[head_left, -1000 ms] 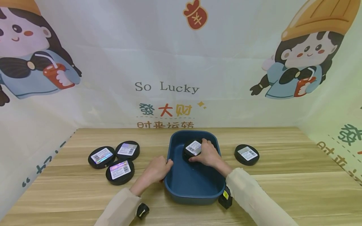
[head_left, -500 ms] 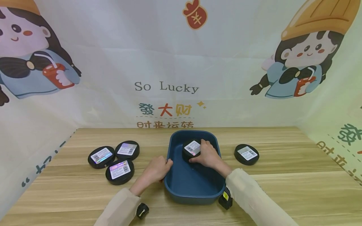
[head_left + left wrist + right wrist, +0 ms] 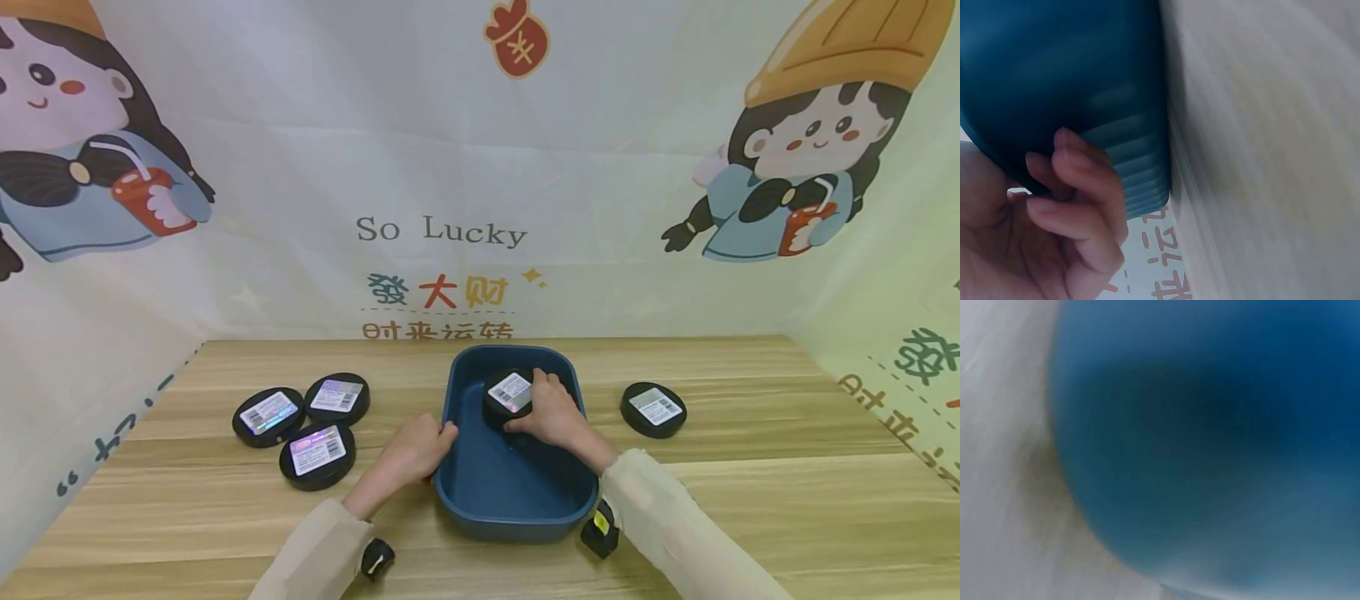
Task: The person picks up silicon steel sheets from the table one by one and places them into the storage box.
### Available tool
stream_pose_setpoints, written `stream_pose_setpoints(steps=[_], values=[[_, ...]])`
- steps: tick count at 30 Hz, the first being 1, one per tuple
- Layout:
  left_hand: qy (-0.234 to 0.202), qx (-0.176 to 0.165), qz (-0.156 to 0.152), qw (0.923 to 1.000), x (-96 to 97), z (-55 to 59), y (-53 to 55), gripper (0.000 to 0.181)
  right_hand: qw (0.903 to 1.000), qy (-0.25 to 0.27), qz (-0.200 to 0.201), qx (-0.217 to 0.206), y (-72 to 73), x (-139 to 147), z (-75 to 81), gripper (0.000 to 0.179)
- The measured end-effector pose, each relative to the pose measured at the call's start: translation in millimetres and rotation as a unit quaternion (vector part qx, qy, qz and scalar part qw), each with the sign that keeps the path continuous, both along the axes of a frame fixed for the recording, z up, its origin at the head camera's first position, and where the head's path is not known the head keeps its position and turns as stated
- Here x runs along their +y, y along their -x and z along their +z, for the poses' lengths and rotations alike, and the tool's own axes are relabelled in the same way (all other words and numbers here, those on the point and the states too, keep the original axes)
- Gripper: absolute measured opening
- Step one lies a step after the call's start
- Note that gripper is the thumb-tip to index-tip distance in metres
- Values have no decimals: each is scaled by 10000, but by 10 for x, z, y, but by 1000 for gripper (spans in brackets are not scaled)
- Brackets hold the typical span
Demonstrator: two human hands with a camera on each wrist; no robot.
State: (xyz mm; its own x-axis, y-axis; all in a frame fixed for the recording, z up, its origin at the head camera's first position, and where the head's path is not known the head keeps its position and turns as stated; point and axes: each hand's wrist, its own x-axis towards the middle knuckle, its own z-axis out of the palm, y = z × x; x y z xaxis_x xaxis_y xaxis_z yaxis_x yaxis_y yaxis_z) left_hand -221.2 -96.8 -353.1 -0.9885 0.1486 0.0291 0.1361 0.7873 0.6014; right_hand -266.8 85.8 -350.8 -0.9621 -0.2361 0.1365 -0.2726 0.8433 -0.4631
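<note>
Your left hand's grip [image 3: 415, 452] is holding the blue tub [image 3: 516, 505] by its left rim with bent fingers. Left of your hand, three black discs [image 3: 318, 456] are lying close together on the desk [image 3: 757, 500]. One lone disc [image 3: 654, 410] is lying right of the tub. Your right hand's grip [image 3: 553, 412] is holding a black disc [image 3: 507, 395], with thumb and fingers apart on its edge. That disc is sitting inside the tub's far half. Behind everything, a picture cloth [image 3: 450, 167] is hanging.
</note>
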Motion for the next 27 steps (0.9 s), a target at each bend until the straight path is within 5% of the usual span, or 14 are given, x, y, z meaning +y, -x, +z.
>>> stream_pose_setpoints(steps=[19,27], values=[[9,24,-68,10000,4,16,-7,41,9987,455,179,162,-124,203,303,65],[-47,33,-78,10000,6,21,-10,40,9944,747,474,585,-234,365,415,56]])
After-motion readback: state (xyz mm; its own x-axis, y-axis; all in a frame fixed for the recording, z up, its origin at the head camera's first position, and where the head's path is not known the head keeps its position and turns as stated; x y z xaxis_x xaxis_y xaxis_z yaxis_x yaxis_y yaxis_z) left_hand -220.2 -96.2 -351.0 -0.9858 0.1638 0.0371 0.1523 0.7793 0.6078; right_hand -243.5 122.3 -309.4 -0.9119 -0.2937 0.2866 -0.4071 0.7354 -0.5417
